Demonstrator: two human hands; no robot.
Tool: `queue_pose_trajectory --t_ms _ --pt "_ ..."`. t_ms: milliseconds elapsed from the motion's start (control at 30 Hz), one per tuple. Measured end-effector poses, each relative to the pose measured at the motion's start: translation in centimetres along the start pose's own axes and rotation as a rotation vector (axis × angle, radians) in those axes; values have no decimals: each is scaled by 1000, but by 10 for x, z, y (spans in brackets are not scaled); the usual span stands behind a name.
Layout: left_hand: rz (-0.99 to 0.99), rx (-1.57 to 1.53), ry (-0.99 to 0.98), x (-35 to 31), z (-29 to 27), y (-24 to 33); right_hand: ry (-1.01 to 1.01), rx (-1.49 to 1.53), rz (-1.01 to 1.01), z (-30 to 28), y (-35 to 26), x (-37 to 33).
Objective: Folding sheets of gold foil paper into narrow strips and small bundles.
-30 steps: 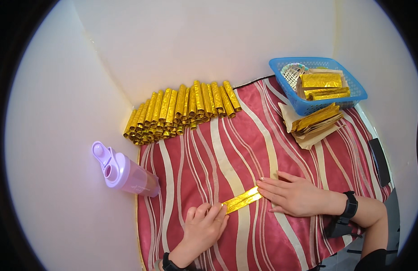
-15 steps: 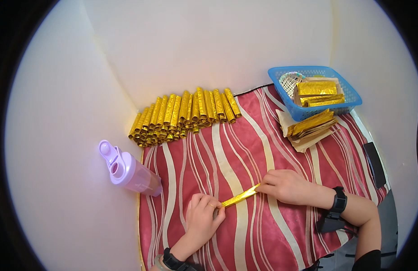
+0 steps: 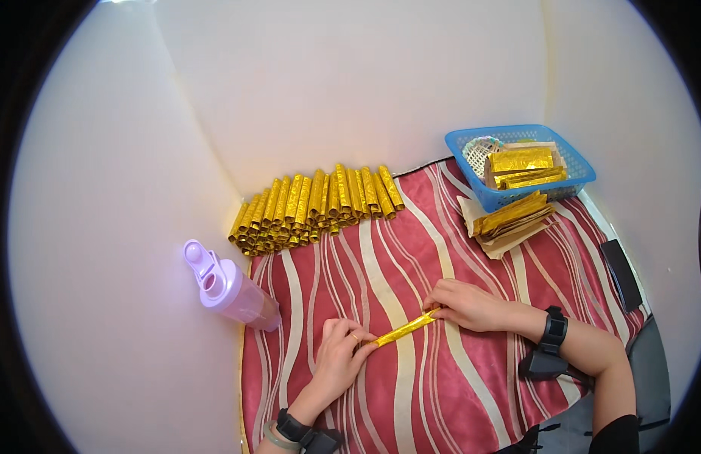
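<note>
Between my hands a slim gold foil paper roll [image 3: 405,331] lies slantwise just at the cloth. My left hand [image 3: 341,350] pinches its near-left end between thumb and fingers. At the far-right end, my right hand [image 3: 465,306] grips the roll with its fingertips. Beyond them, many finished-looking gold paper tubes [image 3: 313,203] are stacked in a pile against the back wall. A fanned stack of gold-faced paper sheets [image 3: 517,219] with brown backing rests to the right.
A blue plastic basket [image 3: 462,144] at the back right holds gold paper bundles and a small woven basket [image 3: 483,155]. A lilac shaker bottle [image 3: 233,287] with its cap flipped up stands at left. Near the right edge lies a flat black object [image 3: 621,275]. Red striped cloth [image 3: 472,386] covers the table.
The view has shifted slightly, so the pile, bottle and basket sit lower in the picture. Both hands keep hold of the roll's ends, with only slight finger movement.
</note>
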State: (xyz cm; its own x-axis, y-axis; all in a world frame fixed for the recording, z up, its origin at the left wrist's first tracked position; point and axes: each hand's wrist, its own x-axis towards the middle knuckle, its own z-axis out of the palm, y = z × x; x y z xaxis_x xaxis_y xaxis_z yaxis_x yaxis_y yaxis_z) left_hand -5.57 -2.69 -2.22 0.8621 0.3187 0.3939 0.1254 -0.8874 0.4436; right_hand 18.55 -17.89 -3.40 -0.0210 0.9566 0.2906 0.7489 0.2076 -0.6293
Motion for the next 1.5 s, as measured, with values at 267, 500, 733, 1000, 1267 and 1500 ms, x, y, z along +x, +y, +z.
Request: queue_pose_trajectory --t_ms 267,500,733,1000,1267,1500 --pt "59 -46 7 1 0 -1 37 -374 -310 -4 4 -2" --pt "178 -56 -8 0 3 -1 22 -468 -481 -3 -1 -6" --pt "139 -88 -27 7 10 26 24 -266 -371 0 5 -11" --pt "-137 -381 -40 17 21 31 51 -138 -339 1 -8 -12" --pt "-200 -482 -76 17 33 31 115 -157 -346 0 -23 -14" --pt "-221 -514 -34 15 31 35 130 -100 -309 -1 -25 -16"
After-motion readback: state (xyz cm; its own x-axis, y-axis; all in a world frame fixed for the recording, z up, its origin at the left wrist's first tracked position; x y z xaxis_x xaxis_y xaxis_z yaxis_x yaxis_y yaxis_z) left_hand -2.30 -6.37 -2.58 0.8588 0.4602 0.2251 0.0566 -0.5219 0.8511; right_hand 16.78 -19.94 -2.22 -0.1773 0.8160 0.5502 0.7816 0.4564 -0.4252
